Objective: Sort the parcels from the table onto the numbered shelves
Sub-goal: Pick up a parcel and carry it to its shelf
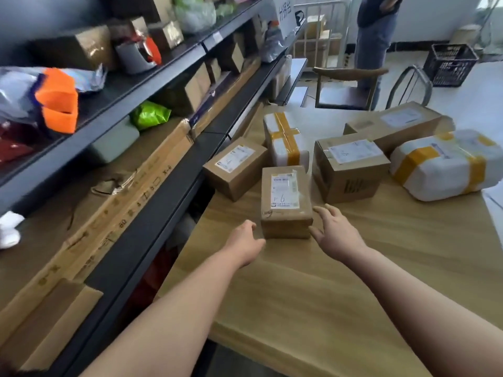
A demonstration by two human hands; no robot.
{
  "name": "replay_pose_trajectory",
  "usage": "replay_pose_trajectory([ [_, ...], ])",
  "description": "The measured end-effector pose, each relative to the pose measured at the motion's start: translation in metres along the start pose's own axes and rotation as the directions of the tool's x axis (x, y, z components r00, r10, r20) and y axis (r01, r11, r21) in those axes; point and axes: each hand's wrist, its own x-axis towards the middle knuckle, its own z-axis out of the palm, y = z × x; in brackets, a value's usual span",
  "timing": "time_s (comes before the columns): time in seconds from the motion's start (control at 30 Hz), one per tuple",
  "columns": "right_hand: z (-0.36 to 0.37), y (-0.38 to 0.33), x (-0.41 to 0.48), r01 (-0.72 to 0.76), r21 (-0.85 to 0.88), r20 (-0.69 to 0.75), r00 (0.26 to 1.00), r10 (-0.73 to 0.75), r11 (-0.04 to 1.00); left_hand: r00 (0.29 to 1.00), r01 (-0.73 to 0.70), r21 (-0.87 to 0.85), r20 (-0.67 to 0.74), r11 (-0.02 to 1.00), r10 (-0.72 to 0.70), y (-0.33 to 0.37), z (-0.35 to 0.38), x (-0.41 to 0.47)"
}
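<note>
A small cardboard parcel (285, 200) with a white label marked "1-6" lies on the wooden table (340, 281), nearest to me. My left hand (246, 244) is at its near left corner, fingers relaxed, holding nothing. My right hand (333, 229) is spread open at its right side, fingertips close to the box. Behind it lie another labelled box (235, 167), a white parcel with yellow tape (285, 140), a bigger box (349, 165), a long box (397, 123) and a large white taped bundle (446, 164).
Dark metal shelves (168, 186) run along the left, loaded with cardboard boxes, a green bag (149, 114) and orange-and-grey bags (58, 102). A chair (347, 88), a standing person (374, 42) and a black crate (449, 63) are beyond the table.
</note>
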Motion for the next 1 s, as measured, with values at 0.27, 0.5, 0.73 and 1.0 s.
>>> replay_pose_trajectory([
  [0.27,0.016,-0.008,0.078,-0.05,0.158,0.094,0.995,0.035,0.986,0.997,0.073,-0.155,-0.019,0.985,-0.077,0.033,0.011,0.069],
  [0.5,0.03,-0.011,0.065,-0.132,0.22,0.067,0.991,0.12,0.967,0.997,0.077,-0.125,-0.019,0.989,-0.08,0.032,0.02,0.085],
  [0.73,0.044,-0.015,-0.008,-0.195,0.211,0.073,0.98,0.183,0.958,0.998,0.032,-0.069,0.051,0.997,-0.029,-0.014,0.024,0.059],
  [1.0,0.062,-0.031,-0.028,-0.205,0.268,0.04,0.979,0.202,0.941,0.978,-0.097,-0.144,0.172,0.985,0.122,-0.038,0.033,0.052],
])
